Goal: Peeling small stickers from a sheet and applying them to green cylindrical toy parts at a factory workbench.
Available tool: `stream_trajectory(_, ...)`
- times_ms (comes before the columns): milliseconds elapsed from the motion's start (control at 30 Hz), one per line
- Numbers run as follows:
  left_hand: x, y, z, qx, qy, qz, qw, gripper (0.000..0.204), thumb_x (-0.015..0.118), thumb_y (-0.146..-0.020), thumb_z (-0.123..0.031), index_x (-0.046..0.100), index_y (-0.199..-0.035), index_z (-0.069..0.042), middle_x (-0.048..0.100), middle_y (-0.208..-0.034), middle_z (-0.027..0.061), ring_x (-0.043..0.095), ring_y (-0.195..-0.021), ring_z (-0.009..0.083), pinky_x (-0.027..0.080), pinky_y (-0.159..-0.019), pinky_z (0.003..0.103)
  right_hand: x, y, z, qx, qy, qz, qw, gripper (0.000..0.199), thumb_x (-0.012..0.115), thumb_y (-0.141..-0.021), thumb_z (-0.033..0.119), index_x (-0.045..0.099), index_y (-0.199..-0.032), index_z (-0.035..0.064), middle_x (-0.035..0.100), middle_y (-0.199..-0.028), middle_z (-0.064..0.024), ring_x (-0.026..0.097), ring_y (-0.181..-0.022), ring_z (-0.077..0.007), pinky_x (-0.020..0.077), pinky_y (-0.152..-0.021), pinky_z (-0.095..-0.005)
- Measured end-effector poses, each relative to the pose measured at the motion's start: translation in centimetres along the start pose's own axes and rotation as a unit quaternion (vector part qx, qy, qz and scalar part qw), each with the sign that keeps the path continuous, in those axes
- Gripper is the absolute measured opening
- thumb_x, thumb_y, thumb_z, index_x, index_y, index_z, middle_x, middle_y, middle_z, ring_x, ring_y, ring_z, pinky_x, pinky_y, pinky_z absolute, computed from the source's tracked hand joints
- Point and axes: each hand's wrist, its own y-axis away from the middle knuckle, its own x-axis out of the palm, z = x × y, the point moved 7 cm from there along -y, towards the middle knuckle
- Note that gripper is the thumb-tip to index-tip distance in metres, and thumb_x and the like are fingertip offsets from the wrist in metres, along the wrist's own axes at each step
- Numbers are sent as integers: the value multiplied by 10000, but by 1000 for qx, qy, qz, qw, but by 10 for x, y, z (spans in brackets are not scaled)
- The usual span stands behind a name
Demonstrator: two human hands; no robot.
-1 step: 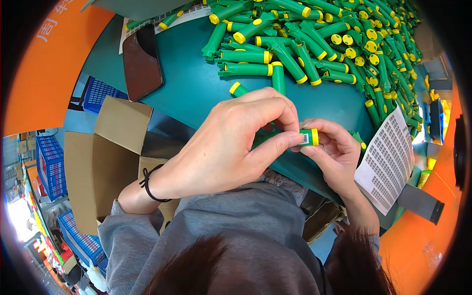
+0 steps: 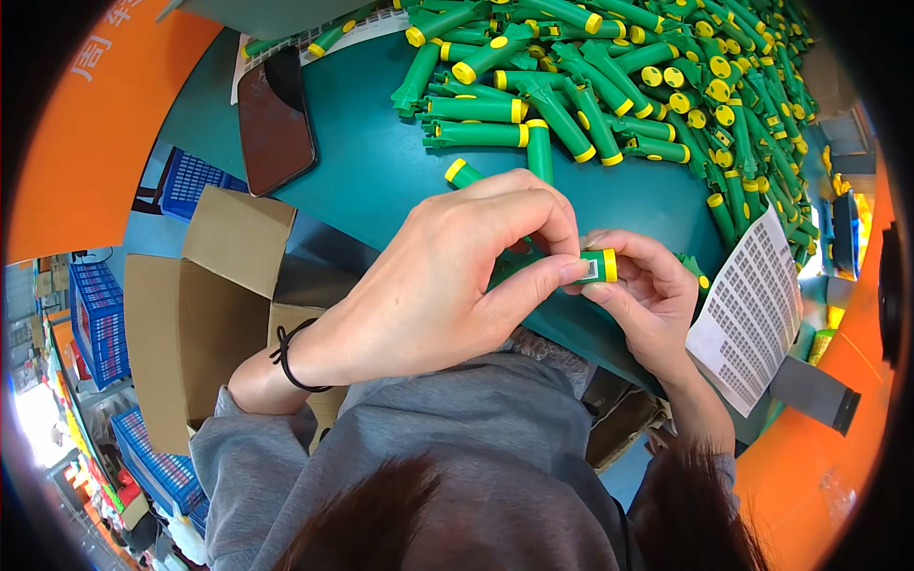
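Observation:
Above the table's near edge, a green plastic tube [image 2: 598, 267] with a yellow end lies between my two hands. My left hand [image 2: 466, 271], with a black band at the wrist, closes thumb and fingers round its left part and hides most of it. On the tube, by my left thumb tip, sits a small white printed label [image 2: 591, 270]. My right hand [image 2: 649, 290] pinches the yellow end with thumb and fingers. Just beyond my left hand, another green tube [image 2: 463, 172] lies partly hidden on the table.
A large heap of similar green tubes [image 2: 590, 86] covers the far and right side of the green table [image 2: 357, 124]. A sheet of printed labels [image 2: 752, 314] leans at the right. At left are a brown phone-like slab [image 2: 274, 128], an open cardboard box [image 2: 157, 343] and blue crates [image 2: 99, 319].

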Motion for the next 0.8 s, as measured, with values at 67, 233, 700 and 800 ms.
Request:
stream_trajectory(67,0,-1,0,4,-7,0,1000,68,684,-839,-21,626,-872,-7,636,-902,73,605,-906,197,473,-812,311,-1,0,-1,1,-4,-1,1000,382,668,-843,-92,555,-1208,-70,594,-1200,-153,597,-1122,-224,531,-955,-344)
stream_trajectory(233,-1,1,0,2,-7,-5,1000,74,688,-833,-20,627,-872,-6,638,-903,78,609,-893,196,479,-797,307,1,0,0,-9,5,5,1000,381,668,-841,-96,559,-1205,-72,595,-1199,-156,602,-1114,-225,527,-964,-349)
stream_trajectory(700,0,1,-2,-1,-40,-17,999,112,713,-797,4,610,-839,-8,635,-870,76,621,-852,199,493,-764,304,-1,1,-3,9,-7,-6,1000,389,672,-840,-92,556,-1211,-73,595,-1203,-156,601,-1117,-221,522,-968,-348)
stream_trajectory(800,0,1,-1,-10,-47,-18,999,114,718,-793,2,612,-833,-10,638,-871,77,626,-847,199,495,-762,301,-1,1,-3,6,-1,-5,1000,387,674,-839,-91,559,-1208,-76,597,-1202,-157,605,-1109,-218,515,-975,-350)
